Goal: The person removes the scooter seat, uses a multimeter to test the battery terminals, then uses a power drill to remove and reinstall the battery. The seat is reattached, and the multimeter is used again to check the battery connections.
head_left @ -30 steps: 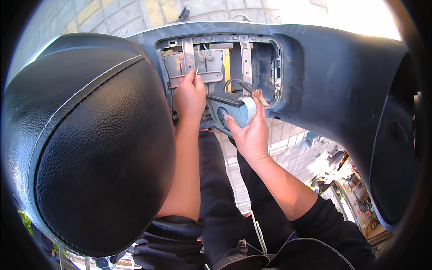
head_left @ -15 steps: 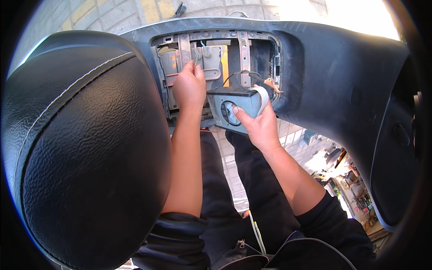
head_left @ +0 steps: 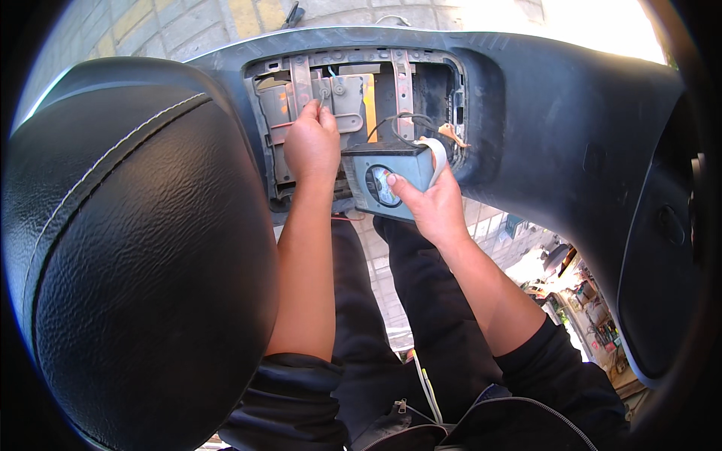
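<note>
My right hand [head_left: 435, 203] grips a blue-grey box-shaped battery tester [head_left: 361, 192] by its white handle [head_left: 438, 161]. The thumb lies across the round dial [head_left: 385, 186] on its face. A black cable [head_left: 398, 125] loops from the tester over the opening, next to a copper-coloured clamp [head_left: 453, 135]. My left hand [head_left: 312, 146] is closed in a pinch at the batteries [head_left: 350, 105] inside the scooter's floor compartment. From its fingertips a thin metal rod [head_left: 323, 103] points to a round terminal; whether they touch I cannot tell.
The black scooter seat [head_left: 150, 225] bulges up at the left, close beside my left forearm. Metal straps [head_left: 404, 90] cross the compartment, framed by dark plastic bodywork [head_left: 556, 120]. Paving [head_left: 180, 30] lies beyond, with a small black object [head_left: 294, 15]. Assorted parts [head_left: 594, 308] lie at lower right.
The view has shifted slightly, with the seat and compartment a little further left. Both hands keep their places at the batteries and on the tester.
</note>
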`<act>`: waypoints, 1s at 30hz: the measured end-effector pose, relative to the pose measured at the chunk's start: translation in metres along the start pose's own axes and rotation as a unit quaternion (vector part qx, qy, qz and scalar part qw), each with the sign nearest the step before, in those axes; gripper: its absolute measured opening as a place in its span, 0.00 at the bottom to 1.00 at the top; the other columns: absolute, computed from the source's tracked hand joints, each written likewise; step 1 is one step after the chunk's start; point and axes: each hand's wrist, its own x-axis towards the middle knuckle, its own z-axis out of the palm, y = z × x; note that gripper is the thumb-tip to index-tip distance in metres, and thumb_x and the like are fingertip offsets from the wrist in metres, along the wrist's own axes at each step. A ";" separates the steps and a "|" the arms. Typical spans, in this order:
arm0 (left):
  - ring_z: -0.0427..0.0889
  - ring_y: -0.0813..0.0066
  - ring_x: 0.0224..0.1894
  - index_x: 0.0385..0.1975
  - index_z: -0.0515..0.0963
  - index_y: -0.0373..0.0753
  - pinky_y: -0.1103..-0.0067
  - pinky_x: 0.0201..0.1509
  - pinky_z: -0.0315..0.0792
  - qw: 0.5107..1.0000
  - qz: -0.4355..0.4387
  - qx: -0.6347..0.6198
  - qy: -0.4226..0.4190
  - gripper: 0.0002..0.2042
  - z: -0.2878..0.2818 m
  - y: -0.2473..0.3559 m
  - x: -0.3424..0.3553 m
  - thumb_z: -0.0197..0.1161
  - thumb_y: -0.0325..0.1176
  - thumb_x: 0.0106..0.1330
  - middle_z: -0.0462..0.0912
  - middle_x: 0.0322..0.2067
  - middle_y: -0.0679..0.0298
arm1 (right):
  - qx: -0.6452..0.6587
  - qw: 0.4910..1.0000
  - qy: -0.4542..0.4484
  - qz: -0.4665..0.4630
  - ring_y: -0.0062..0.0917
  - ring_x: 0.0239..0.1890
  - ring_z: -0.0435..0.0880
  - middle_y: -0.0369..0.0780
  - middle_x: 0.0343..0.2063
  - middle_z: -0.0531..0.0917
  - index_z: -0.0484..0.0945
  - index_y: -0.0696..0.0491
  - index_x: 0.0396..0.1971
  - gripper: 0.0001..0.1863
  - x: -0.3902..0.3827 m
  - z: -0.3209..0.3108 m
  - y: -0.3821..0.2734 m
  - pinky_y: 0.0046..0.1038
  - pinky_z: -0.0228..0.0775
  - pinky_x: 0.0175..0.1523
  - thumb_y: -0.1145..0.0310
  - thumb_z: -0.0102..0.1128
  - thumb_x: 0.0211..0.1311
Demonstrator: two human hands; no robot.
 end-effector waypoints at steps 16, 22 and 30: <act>0.84 0.50 0.42 0.41 0.82 0.40 0.62 0.47 0.78 0.988 -0.054 0.122 -0.079 0.12 -0.006 0.042 0.013 0.56 0.37 0.65 0.85 0.37 0.51 | -0.001 1.000 -0.007 -0.013 0.24 0.48 0.80 0.42 0.47 0.80 0.69 0.58 0.54 0.28 0.004 -0.004 -0.002 0.27 0.70 0.55 0.61 0.70 0.59; 0.84 0.51 0.43 0.41 0.83 0.41 0.63 0.47 0.78 0.987 -0.065 0.118 -0.085 0.13 -0.004 0.038 0.019 0.56 0.39 0.65 0.86 0.38 0.51 | -0.048 0.999 -0.007 -0.014 0.24 0.47 0.80 0.42 0.45 0.82 0.70 0.59 0.53 0.28 0.006 -0.006 -0.007 0.27 0.71 0.54 0.55 0.66 0.63; 0.84 0.51 0.43 0.40 0.83 0.40 0.63 0.47 0.78 0.989 -0.066 0.105 -0.078 0.13 -0.006 0.039 0.018 0.57 0.39 0.64 0.86 0.37 0.51 | -0.029 0.999 -0.015 -0.010 0.22 0.46 0.80 0.42 0.45 0.82 0.69 0.59 0.54 0.27 0.008 -0.005 -0.006 0.26 0.71 0.54 0.59 0.66 0.63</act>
